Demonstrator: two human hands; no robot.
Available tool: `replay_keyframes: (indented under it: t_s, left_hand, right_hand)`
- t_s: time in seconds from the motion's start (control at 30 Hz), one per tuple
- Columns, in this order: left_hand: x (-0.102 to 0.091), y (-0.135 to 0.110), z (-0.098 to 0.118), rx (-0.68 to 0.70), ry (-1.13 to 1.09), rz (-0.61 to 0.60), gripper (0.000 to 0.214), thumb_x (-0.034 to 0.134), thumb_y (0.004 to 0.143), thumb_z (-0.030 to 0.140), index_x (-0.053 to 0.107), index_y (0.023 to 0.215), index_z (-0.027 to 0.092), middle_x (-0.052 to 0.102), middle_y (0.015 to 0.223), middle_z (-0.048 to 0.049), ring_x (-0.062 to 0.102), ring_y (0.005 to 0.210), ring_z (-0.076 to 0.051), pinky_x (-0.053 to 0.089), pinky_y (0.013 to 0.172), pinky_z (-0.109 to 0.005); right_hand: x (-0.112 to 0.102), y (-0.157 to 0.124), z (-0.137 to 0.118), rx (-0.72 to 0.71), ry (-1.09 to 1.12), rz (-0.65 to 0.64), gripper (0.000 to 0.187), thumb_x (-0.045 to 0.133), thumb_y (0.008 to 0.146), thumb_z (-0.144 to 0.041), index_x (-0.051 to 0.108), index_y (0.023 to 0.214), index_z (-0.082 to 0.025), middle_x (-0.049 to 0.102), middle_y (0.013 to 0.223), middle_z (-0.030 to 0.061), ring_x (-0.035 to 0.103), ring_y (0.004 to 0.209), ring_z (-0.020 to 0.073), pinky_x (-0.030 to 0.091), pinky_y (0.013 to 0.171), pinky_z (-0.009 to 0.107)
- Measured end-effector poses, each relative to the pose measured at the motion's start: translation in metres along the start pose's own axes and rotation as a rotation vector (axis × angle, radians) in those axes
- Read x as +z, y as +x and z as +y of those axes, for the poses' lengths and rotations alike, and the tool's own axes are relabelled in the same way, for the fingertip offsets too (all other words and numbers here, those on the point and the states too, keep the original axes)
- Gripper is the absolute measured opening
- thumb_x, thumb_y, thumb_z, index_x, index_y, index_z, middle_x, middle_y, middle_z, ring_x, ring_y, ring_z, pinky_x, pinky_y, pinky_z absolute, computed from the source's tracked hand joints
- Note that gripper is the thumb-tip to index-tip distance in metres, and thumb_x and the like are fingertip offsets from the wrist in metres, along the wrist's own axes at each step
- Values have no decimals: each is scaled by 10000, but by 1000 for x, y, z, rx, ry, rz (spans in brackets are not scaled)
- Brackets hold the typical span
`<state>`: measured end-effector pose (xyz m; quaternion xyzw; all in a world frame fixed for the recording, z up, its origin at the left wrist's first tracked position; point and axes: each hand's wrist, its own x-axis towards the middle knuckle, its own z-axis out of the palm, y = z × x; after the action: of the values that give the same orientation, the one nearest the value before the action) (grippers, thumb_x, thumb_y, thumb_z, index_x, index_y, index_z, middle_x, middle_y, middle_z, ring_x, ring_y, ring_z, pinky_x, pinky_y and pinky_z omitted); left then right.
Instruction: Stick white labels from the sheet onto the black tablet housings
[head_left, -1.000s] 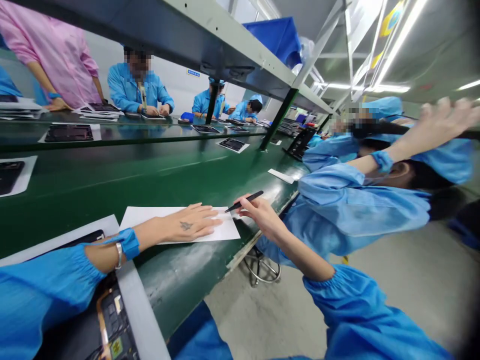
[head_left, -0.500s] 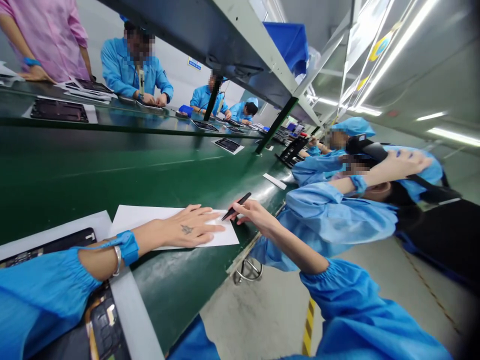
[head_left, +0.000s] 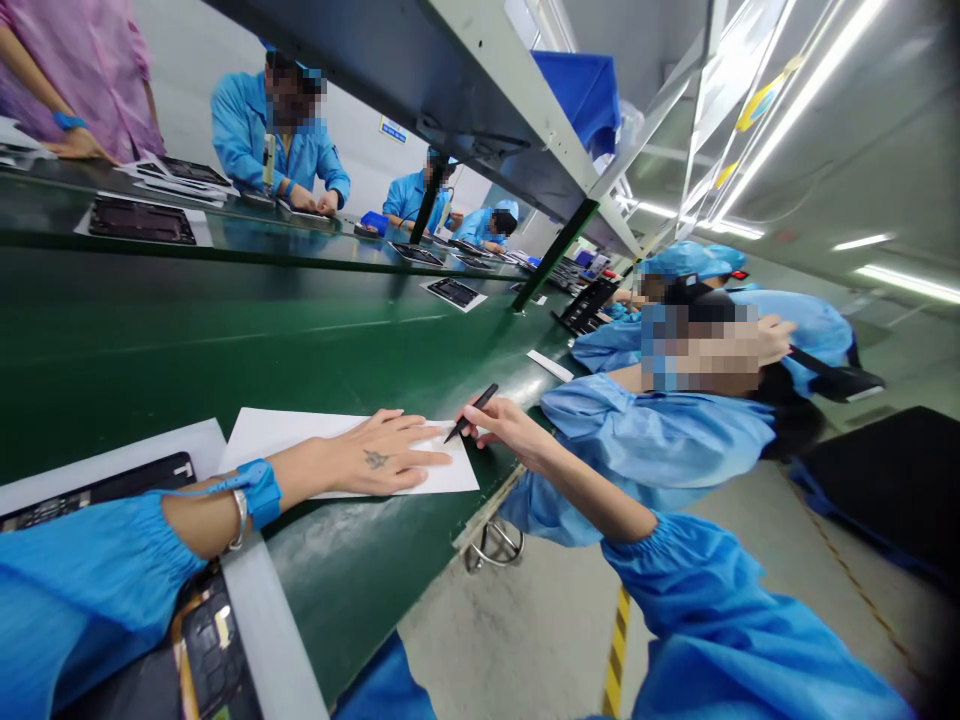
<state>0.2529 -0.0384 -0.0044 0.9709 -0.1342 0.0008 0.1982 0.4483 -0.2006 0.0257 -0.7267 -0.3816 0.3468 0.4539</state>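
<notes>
A white sheet of paper [head_left: 277,432] lies on the green workbench [head_left: 322,590]. My left hand [head_left: 386,455] rests flat on it, palm down, with its fingers stretched toward the sheet's right end. Black tweezers [head_left: 471,413] are pinched in my right hand [head_left: 499,428], their tip slanting down to the paper just beyond my left fingertips. Whether the tip touches the paper, I cannot tell. Under and beside my left forearm is an opened electronic device [head_left: 214,640] on a white sheet, its inner parts partly covered by my sleeve.
To the right, a co-worker in a blue smock [head_left: 645,435] sits close to my right arm. A white strip [head_left: 550,364] lies farther along the bench. Across a raised ledge, several people work among device panels [head_left: 142,220]. A metal shelf [head_left: 450,90] hangs overhead.
The co-worker on the right has lowered the head and raised hand slightly, shifting left in view. My hands and the tweezers have hardly moved.
</notes>
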Motion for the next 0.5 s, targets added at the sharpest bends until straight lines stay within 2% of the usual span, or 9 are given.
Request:
replay_keyframes:
  t_s: [0.2, 0.27, 0.33, 0.43, 0.5]
  left_hand:
    - [8, 1, -3, 20, 50, 32, 422, 390, 1043, 385, 439, 1462, 394, 277, 1618, -25, 222, 1492, -305, 143, 1185, -565]
    - [9, 3, 0, 17, 90, 23, 425, 380, 1052, 382, 427, 1474, 378, 292, 1612, -39, 229, 1492, -291, 155, 1188, -549]
    - [3, -1, 4, 13, 141, 37, 457, 373, 1059, 412, 361, 1513, 359, 255, 1625, -55, 202, 1503, -278, 148, 1196, -535]
    - [-26, -32, 4, -46, 276, 199, 517, 391, 1049, 469, 310, 1538, 319, 225, 1633, -79, 172, 1509, -286, 163, 1193, -523]
    - [-49, -74, 0, -171, 393, 307, 445, 387, 1057, 426, 432, 1470, 268, 411, 1539, -98, 341, 1434, -282, 291, 1136, -456]
  right_hand:
    - [9, -8, 9, -83, 184, 106, 468, 825, 641, -597, 718, 751, -156, 645, 665, 20, 581, 643, 128, 484, 577, 224]
    - [12, -12, 4, -143, 289, 147, 457, 824, 651, -597, 724, 771, -168, 628, 672, 13, 567, 638, 124, 490, 584, 230]
    - [16, -17, -5, -207, 363, 201, 455, 834, 638, -602, 729, 785, -185, 610, 671, 5, 560, 641, 126, 495, 589, 235]
    - [18, -26, -19, -264, 347, 245, 449, 846, 615, -611, 747, 775, -203, 610, 696, 20, 570, 660, 142, 506, 590, 251]
    - [17, -29, -27, -275, 286, 269, 444, 837, 614, -626, 763, 760, -214, 632, 741, 51, 580, 658, 162, 516, 580, 279]
